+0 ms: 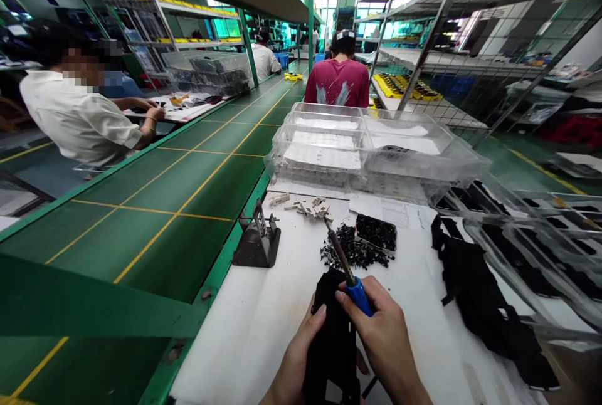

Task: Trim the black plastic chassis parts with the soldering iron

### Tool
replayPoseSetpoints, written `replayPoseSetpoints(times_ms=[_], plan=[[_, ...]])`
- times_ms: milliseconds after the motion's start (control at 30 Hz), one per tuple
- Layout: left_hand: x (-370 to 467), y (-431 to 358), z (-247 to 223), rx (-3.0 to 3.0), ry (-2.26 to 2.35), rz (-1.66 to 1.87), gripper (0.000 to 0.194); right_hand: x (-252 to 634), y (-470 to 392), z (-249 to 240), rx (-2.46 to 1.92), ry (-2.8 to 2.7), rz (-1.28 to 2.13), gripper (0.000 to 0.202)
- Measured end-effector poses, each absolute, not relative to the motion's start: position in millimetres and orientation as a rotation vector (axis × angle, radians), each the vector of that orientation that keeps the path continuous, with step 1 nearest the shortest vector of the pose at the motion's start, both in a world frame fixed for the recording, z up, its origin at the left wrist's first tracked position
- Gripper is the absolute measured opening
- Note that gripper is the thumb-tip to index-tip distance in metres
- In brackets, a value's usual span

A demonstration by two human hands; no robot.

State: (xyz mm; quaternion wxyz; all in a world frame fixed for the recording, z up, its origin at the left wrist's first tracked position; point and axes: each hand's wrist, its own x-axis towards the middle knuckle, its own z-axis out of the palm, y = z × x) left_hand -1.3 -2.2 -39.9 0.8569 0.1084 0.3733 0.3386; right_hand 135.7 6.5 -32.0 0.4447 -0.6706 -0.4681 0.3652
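Observation:
My left hand (pixel 301 348) is wrapped around the side of a black plastic part (pixel 332 336), its thumb lying on the top face. In my right hand (pixel 383 323) is a soldering iron (pixel 350 273) with a blue handle, its metal shaft pointing up and away over the table. The right thumb also rests against the black part. Beyond the iron's shaft lies a heap of small black pieces (pixel 338 248), and a small box (pixel 376 232) full of the same pieces stands beside it. Several off-white pieces (pixel 313 206) lie near the iron's tip.
A metal soldering iron stand (pixel 258 242) sits by the green conveyor belt (pixel 188 185) on the left. Clear plastic trays (pixel 324 142) are stacked ahead. More black parts (pixel 484 298) lie at right. Other people (pixel 84 98) sit along the line.

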Motion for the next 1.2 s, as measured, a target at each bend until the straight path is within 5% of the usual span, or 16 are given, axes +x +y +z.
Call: replayPoseSetpoints(times_ms=[267,533,733,900,1200], plan=[[-9.7,-3.3,-33.8,0.197,0.666,0.614,0.063,124.7,1.7,-15.3,-1.754,-0.907,1.048,0.037],[-7.4,-11.1,-37.9,0.325,0.812,0.832,0.073,107.8,8.0,-23.5,-1.712,-1.025,0.941,0.033],[-12.1,-5.1,-30.4,0.432,0.808,0.914,0.063,105.5,5.4,-33.3,-1.71,-1.14,0.898,0.033],[-11.3,-3.9,-31.5,0.346,0.847,0.827,0.067,108.9,8.3,-45.4,-1.661,-1.331,0.742,0.026],[-7.5,-3.7,-38.3,0.321,0.891,0.722,0.069,117.0,11.9,-70.7,-1.716,-1.297,0.943,0.034]])
